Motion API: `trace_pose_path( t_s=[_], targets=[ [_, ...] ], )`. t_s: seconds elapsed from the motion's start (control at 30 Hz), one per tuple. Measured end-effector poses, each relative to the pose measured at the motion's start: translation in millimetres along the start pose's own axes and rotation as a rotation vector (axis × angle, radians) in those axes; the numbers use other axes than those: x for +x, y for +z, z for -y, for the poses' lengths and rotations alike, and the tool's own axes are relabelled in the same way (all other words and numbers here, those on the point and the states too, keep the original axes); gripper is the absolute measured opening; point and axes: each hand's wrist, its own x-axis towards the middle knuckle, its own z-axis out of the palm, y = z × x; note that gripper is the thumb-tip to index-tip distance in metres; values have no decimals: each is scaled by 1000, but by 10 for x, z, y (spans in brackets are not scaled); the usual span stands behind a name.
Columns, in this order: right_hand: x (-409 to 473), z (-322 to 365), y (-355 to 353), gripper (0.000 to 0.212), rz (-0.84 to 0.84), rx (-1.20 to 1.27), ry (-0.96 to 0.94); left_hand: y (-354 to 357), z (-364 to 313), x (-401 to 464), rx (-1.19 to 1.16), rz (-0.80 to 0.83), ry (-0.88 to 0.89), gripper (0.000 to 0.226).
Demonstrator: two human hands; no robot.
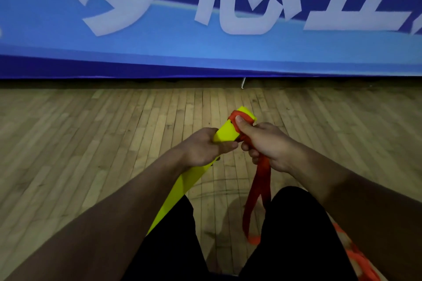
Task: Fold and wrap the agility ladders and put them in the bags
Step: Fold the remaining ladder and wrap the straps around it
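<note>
Ladder wrapping in progress above the wooden floor (114, 143).
Left hand (205, 147) grips the stacked yellow rungs (225, 134); right hand (265, 143) pinches the red strap (260, 180), thumb pressing a turn near the top. Next move likely needs further taut turns. No bag in view.

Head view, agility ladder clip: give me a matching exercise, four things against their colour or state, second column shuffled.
Things:
1. yellow rungs
2. red strap
3. left hand
4. banner

States:
A. blue with white characters, behind the floor
B. hangs down in a loop from the right hand
C. stacked in a bundle, strap wound round the far end
D. grips the bundle near its middle

Pairs: 1-C, 2-B, 3-D, 4-A
</note>
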Motion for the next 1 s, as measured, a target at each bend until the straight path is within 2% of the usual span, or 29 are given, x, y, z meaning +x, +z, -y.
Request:
trace_pose_path(
  t_s=[0.07,0.17,0.23,0.3,0.37,0.43,0.47,0.5,0.6,0.7,0.77,0.83,0.9,0.93,1.0],
  targets=[
    [-5,-26,2,46,52,82,-38,-66,19,-21,-108,47,-9,27],
    [-23,-35,-6,42,144,218,-120,-183,13,-72,-428,197,-81,35],
    [-43,-37,-9,39,216,291,-157,-251,-17,-102,-471,311,-135,40],
    [-61,-56,1,40,248,286,-149,-284,-25,-107,-442,351,-167,38],
    [-64,-24,-51,49,227,119,-66,-241,-13,-99,-401,267,-173,26],
    [-50,89,-180,57,217,-309,20,-149,17,-94,-247,158,-185,21],
    [-35,169,-240,55,216,-487,40,-101,17,-97,-164,126,-196,23],
    [-6,237,-280,50,213,-552,42,-59,13,-83,-115,91,-198,26],
    [70,280,-151,43,107,-293,54,20,-85,8,-18,-118,-114,25],
    [93,262,136,55,63,-23,50,117,-162,59,314,-413,-62,27],
    [85,298,210,64,59,11,17,241,-165,47,503,-488,-70,34],
    [87,286,201,54,-19,-2,-3,337,-133,47,610,-432,-73,49],
    [80,198,135,36,-47,17,-11,263,-163,39,601,-241,-76,59],
    [69,156,92,32,-12,53,-22,161,-170,19,502,-176,-61,55],
    [45,102,-11,29,136,173,-62,-84,-156,-36,30,-99,-39,40]
  ],
)
